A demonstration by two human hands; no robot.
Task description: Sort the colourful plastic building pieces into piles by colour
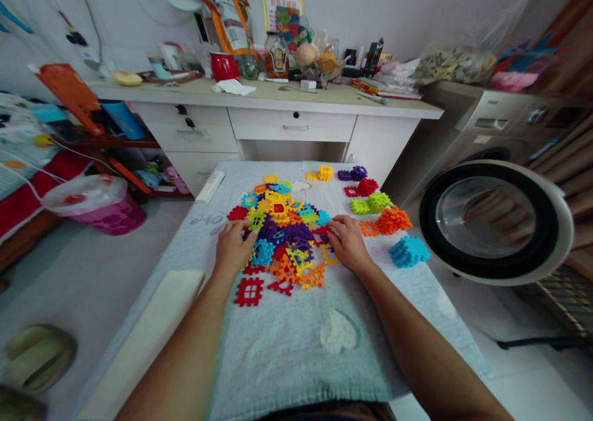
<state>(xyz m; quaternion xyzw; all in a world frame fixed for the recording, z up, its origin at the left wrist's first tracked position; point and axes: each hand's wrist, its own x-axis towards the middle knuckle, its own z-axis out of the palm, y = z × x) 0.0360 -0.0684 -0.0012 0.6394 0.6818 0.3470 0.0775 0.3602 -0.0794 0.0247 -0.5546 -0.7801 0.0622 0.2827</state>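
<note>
A pile of interlocking plastic building pieces [296,234] in purple, yellow, orange, red, blue and green lies mid-table. My left hand [234,246] rests at the pile's left edge, fingers slightly bent and thumb apart, beside a green window-shaped piece [256,221]. On the opposite side, my right hand [349,243] has its fingers spread at the pile's edge, close to a red piece [320,235]. Neither hand visibly grips a piece. Toward me lie a red square window piece [249,292] and a red triangular piece [281,287].
Along the table's right side stand colour-sorted stacks: blue [410,251], orange [393,221], green [380,202], red [367,187], purple [359,173] and yellow [325,173]. A white strip-shaped object [210,187] lies at the far left. An open washing-machine door [495,220] is at right.
</note>
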